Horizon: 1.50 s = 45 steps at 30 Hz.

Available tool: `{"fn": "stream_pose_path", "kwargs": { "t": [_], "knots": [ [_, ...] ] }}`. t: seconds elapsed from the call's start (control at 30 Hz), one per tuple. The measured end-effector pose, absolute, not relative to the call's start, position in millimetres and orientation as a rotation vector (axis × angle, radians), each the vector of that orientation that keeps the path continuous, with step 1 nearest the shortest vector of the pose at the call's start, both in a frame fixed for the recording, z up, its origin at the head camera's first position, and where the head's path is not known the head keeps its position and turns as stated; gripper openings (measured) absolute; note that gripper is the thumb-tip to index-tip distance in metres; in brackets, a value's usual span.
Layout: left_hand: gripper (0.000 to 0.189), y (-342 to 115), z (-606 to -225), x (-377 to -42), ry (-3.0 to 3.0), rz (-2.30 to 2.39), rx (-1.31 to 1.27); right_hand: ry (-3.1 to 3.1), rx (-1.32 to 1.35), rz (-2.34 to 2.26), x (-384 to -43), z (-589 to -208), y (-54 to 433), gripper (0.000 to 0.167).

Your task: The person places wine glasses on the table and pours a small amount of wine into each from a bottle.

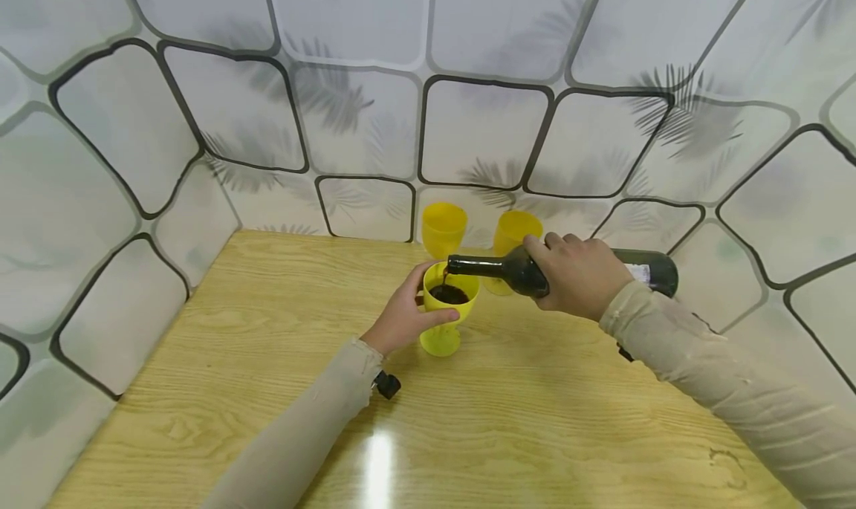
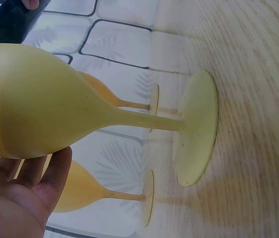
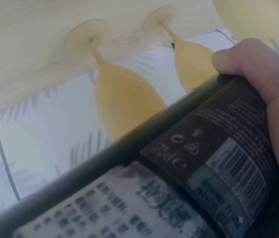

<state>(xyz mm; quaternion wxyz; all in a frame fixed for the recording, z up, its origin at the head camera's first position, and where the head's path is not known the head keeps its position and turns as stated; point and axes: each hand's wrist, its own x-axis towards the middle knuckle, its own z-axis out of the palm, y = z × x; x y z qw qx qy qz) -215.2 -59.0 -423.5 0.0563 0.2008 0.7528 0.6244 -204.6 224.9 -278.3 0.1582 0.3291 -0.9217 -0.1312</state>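
Observation:
A dark glass wine bottle [image 1: 524, 271] lies almost level in my right hand [image 1: 582, 275], fingers wrapped round its body. Dark liquid runs from its mouth into a yellow goblet [image 1: 441, 339], where a dark pool shows inside the bowl. My left hand [image 1: 408, 316] grips this goblet's bowl, thumb on the near side. In the left wrist view the goblet's round foot [image 2: 198, 129] stands on the wooden table. The right wrist view shows the bottle's printed label [image 3: 213, 153] close up, with the thumb [image 3: 233, 58] along its side.
Behind the held goblet stand two more goblets, one at the back [image 1: 444, 227] and another [image 1: 518, 227] to its right, partly behind the bottle. The wooden table [image 1: 267, 360] meets patterned walls [image 1: 361, 122] at the back and sides.

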Motion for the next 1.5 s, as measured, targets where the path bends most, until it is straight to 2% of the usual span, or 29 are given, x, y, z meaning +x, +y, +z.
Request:
{"fn": "stream_pose_path", "kwargs": {
  "t": [1.5],
  "knots": [
    [0.083, -60, -426, -216, 2.256, 1.937, 0.653, -2.642, 0.929, -0.29, -204, -291, 224, 0.068]
  ]
}}
